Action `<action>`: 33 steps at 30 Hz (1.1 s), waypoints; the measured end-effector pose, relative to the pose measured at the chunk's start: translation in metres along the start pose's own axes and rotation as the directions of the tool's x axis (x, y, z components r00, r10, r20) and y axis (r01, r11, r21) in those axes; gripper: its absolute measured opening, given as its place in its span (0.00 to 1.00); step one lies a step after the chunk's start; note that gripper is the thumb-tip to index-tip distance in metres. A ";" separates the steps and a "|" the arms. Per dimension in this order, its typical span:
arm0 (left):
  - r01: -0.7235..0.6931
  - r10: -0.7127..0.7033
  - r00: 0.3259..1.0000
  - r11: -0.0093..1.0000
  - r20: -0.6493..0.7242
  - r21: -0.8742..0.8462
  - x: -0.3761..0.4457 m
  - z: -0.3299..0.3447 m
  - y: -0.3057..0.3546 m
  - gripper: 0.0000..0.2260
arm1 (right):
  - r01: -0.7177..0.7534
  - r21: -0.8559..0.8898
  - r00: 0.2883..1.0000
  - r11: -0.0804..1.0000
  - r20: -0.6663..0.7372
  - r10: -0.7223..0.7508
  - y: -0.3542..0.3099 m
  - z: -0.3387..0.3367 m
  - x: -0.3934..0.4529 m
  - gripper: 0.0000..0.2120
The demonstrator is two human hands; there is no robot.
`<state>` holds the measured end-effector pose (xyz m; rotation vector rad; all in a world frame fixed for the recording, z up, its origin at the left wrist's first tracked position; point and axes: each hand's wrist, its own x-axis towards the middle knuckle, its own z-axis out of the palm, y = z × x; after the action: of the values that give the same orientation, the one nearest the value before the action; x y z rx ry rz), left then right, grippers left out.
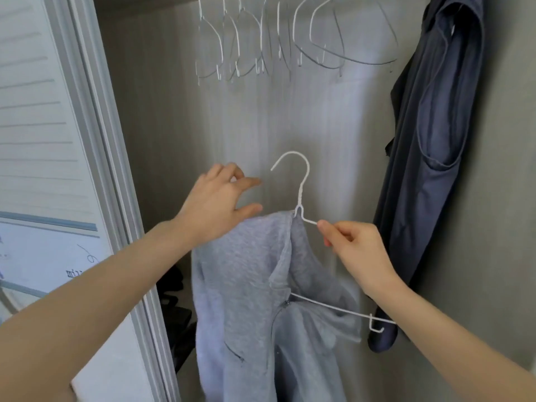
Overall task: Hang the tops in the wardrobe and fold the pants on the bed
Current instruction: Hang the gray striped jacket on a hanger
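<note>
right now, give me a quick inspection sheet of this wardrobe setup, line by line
surface: nothing seen; no bed or table in view, only the grey wardrobe back panel.
job's things: grey zip top draped over one shoulder of the white wire hanger, not yet hung; the other shoulder is bare.
clutter: empty wire hangers hanging at the top; dark items low in the wardrobe, too dim to identify.
grippers: left hand open, fingers spread at the top's shoulder; right hand pinches the hanger's bare arm.
cables: nothing seen.
surroundings: navy garment hanging on the right; sliding door frame on the left.
</note>
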<state>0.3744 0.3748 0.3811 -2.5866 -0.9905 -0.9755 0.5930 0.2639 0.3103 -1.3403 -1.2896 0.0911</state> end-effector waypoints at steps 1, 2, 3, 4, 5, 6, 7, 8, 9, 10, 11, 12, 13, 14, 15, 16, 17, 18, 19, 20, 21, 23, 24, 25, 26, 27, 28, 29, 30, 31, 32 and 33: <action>-0.048 0.044 0.998 0.996 0.043 0.081 0.001 -0.001 -0.002 0.19 | 0.003 0.061 1.000 0.998 -0.003 -0.003 -0.003 -0.001 -0.002 0.23; -0.038 0.035 0.994 0.999 0.099 0.031 0.001 -0.001 0.000 0.24 | 0.001 0.112 1.000 0.994 -0.011 0.000 -0.006 -0.003 -0.002 0.23; 0.018 -0.010 0.989 0.998 0.147 -0.058 -0.001 0.001 0.004 0.28 | 0.001 0.140 1.000 0.990 -0.025 0.002 -0.009 -0.005 0.000 0.22; 0.082 -0.067 0.990 0.989 0.121 -0.124 -0.002 0.006 0.008 0.30 | 0.012 0.136 0.999 0.991 -0.041 -0.007 -0.012 -0.008 0.001 0.22; 0.094 -0.088 0.995 0.987 0.052 -0.133 -0.002 0.011 0.013 0.30 | 0.039 0.113 0.998 0.993 -0.057 -0.033 -0.014 -0.010 0.003 0.23; 0.090 -0.092 0.996 0.987 -0.014 -0.135 -0.001 0.013 0.019 0.31 | 0.076 0.084 0.995 0.994 -0.071 -0.070 -0.015 -0.013 0.004 0.24; 0.082 -0.090 0.995 0.985 -0.046 -0.152 0.000 0.011 0.025 0.32 | 0.118 0.051 0.991 0.992 -0.069 -0.114 -0.017 -0.013 0.005 0.24; 0.059 -0.071 0.996 0.980 -0.059 -0.191 0.003 0.011 0.028 0.32 | 0.149 0.030 0.988 0.988 -0.046 -0.148 -0.018 -0.012 0.005 0.23; 0.048 -0.062 0.997 0.971 -0.052 -0.234 0.005 0.011 0.032 0.32 | 0.168 0.021 0.986 0.985 -0.009 -0.168 -0.018 -0.012 0.005 0.23; 0.044 -0.057 0.997 0.965 -0.044 -0.259 0.006 0.010 0.034 0.32 | 0.174 0.036 0.984 0.984 0.029 -0.175 -0.018 -0.011 0.006 0.22; 0.034 -0.047 0.998 0.964 -0.044 -0.265 0.006 0.010 0.038 0.33 | 0.165 0.056 0.984 0.985 0.056 -0.169 -0.018 -0.011 0.007 0.21; 0.018 -0.030 0.999 0.967 -0.045 -0.254 0.007 0.009 0.042 0.34 | 0.152 0.075 0.985 0.986 0.068 -0.157 -0.018 -0.012 0.009 0.21; 0.004 -0.016 0.999 0.968 -0.045 -0.249 0.007 0.010 0.045 0.35 | 0.140 0.088 0.986 0.986 0.079 -0.147 -0.019 -0.012 0.011 0.20; 0.009 -0.020 0.999 0.969 -0.041 -0.248 0.008 0.012 0.047 0.35 | 0.139 0.093 0.985 0.986 0.090 -0.147 -0.020 -0.012 0.012 0.19; 0.025 -0.036 0.999 0.969 -0.040 -0.245 0.009 0.013 0.050 0.34 | 0.147 0.083 0.983 0.986 0.101 -0.155 -0.020 -0.011 0.012 0.19; 0.053 -0.065 0.997 0.967 -0.040 -0.251 0.010 0.014 0.052 0.34 | 0.158 0.055 0.981 0.986 0.109 -0.163 -0.022 -0.010 0.012 0.19; 0.074 -0.087 0.995 0.963 -0.039 -0.261 0.011 0.015 0.051 0.34 | 0.178 0.008 0.977 0.984 0.119 -0.178 -0.025 -0.010 0.013 0.19; 0.088 -0.103 0.994 0.963 -0.046 -0.255 0.013 0.016 0.048 0.35 | 0.204 -0.057 0.972 0.977 0.132 -0.196 -0.028 -0.009 0.014 0.18; 0.103 -0.120 0.991 0.968 -0.060 -0.229 0.013 0.018 0.044 0.36 | 0.240 -0.136 0.966 0.961 0.136 -0.221 -0.030 -0.007 0.015 0.16; 0.126 -0.144 0.986 0.973 -0.079 -0.196 0.012 0.018 0.039 0.36 | 0.289 -0.238 0.956 0.927 0.126 -0.266 -0.032 -0.007 0.015 0.10; 0.158 -0.178 0.978 0.973 -0.108 -0.167 0.011 0.018 0.032 0.35 | 0.340 -0.345 0.940 0.875 0.090 -0.330 -0.034 -0.008 0.014 0.07; 0.272 -0.299 0.943 0.945 -0.147 -0.180 0.008 0.017 0.016 0.34 | 0.440 -0.411 0.876 0.798 0.000 -0.483 -0.031 -0.008 0.002 0.13; 0.328 -0.364 0.917 0.921 -0.164 -0.212 0.007 0.015 0.008 0.34 | 0.500 -0.363 0.845 0.786 0.008 -0.534 -0.028 -0.006 -0.007 0.13; 0.369 -0.416 0.893 0.896 -0.173 -0.249 0.006 0.014 0.001 0.34 | 0.553 -0.298 0.827 0.778 0.084 -0.556 -0.022 -0.002 -0.018 0.11; 0.394 -0.451 0.875 0.875 -0.177 -0.281 0.007 0.012 -0.004 0.34 | 0.574 -0.273 0.819 0.772 0.196 -0.539 -0.014 0.004 -0.028 0.09; 0.403 -0.469 0.864 0.863 -0.186 -0.306 0.007 0.009 -0.007 0.33 | 0.557 -0.299 0.825 0.775 0.304 -0.476 -0.003 0.012 -0.034 0.09; 0.402 -0.477 0.857 0.855 -0.194 -0.327 0.008 0.006 -0.007 0.32 | 0.511 -0.357 0.844 0.782 0.382 -0.377 0.010 0.019 -0.037 0.12; 0.396 -0.481 0.853 0.848 -0.200 -0.352 0.008 0.002 -0.007 0.32 | 0.453 -0.409 0.858 0.792 0.441 -0.264 0.021 0.026 -0.037 0.19; 0.384 -0.480 0.854 0.842 -0.203 -0.378 0.008 0.000 -0.005 0.33 | 0.367 -0.426 0.859 0.827 0.496 -0.125 0.031 0.031 -0.035 0.29; 0.376 -0.482 0.852 0.835 -0.204 -0.402 0.007 -0.003 -0.004 0.33 | 0.267 -0.411 0.836 0.872 0.549 0.002 0.035 0.034 -0.030 0.38; 0.370 -0.485 0.852 0.825 -0.199 -0.426 0.006 -0.005 -0.004 0.34 | 0.201 -0.393 0.805 0.897 0.589 0.078 0.038 0.039 -0.024 0.44; 0.363 -0.484 0.855 0.814 -0.185 -0.453 0.005 -0.007 -0.002 0.34 | 0.187 -0.368 0.790 0.911 0.608 0.084 0.039 0.043 -0.018 0.46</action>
<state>0.3723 0.3765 0.3896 -2.4366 -1.4530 -1.7985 0.5786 0.2922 0.2579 -1.7124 -1.9851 0.2442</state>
